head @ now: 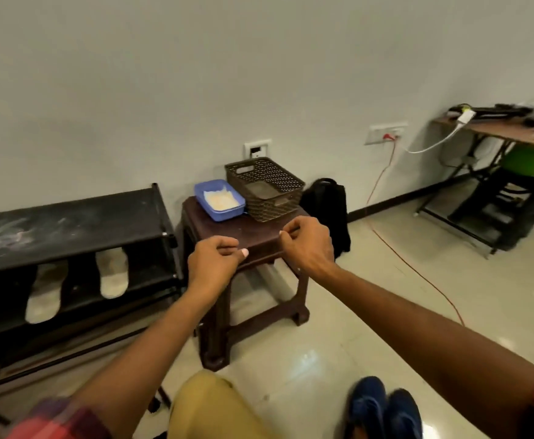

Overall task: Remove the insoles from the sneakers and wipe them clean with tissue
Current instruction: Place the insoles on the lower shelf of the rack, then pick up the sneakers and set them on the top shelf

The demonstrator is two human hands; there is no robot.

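Two pale, worn insoles point(48, 291) point(112, 272) lie side by side on the middle shelf of a black shoe rack point(69, 217) at the left. A pair of blue sneakers point(382, 410) stands on the floor at the bottom right. A blue tray point(202, 191) holding white tissue point(220, 201) sits at the back of a dark brown plastic stool point(259, 236). My left hand point(215, 258) and my right hand point(306, 242) each grip the stool's near edge, fingers curled over the rim.
A brown perforated basket point(265, 191) stands on the stool beside the tray. A black bag point(325, 210) leans on the wall behind it. An orange cable point(417, 270) runs across the tiled floor. A folding table point(497, 134) stands at the far right.
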